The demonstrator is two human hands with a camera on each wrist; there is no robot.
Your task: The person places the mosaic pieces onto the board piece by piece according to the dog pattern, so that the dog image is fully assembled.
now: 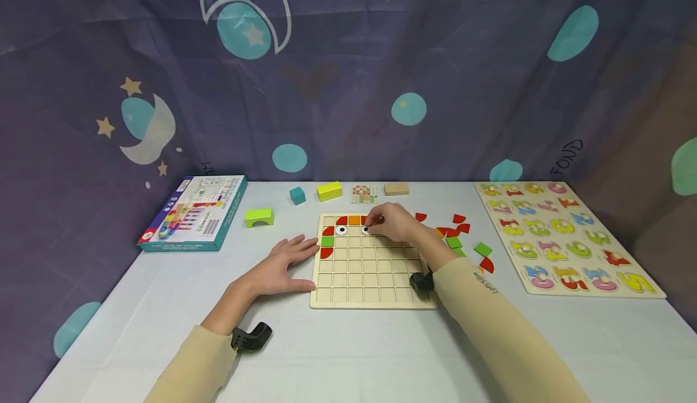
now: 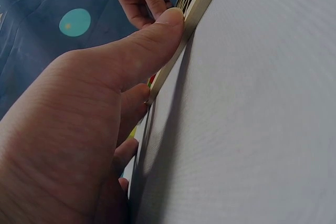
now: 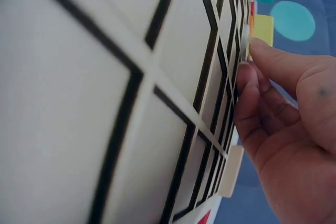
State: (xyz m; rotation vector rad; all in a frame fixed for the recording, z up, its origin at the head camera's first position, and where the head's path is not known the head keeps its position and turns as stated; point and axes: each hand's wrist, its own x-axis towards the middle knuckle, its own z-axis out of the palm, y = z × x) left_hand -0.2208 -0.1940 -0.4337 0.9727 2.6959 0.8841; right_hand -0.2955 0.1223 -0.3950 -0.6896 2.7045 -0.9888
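A pale wooden grid board [image 1: 365, 279] lies on the table in the head view. Red quarter-round pieces [image 1: 326, 253], a green square [image 1: 327, 241], an orange square [image 1: 354, 220] and a white eye tile [image 1: 340, 230] sit in its upper-left cells. My right hand [image 1: 393, 221] pinches a second eye tile [image 1: 365, 230] at a cell near the board's top; the fingers partly cover it. Spread fingers of my left hand [image 1: 280, 270] rest along the board's left side. In the left wrist view its thumb [image 2: 170, 18] touches the board's edge.
Loose red pieces [image 1: 459, 218] and green squares [image 1: 482, 249] lie right of the board. Behind it stand a teal block [image 1: 297, 195], a yellow block [image 1: 329, 191], a pattern card [image 1: 364, 194] and a wooden block [image 1: 396, 189]. A box [image 1: 196, 212] and number puzzle [image 1: 566, 239] flank them.
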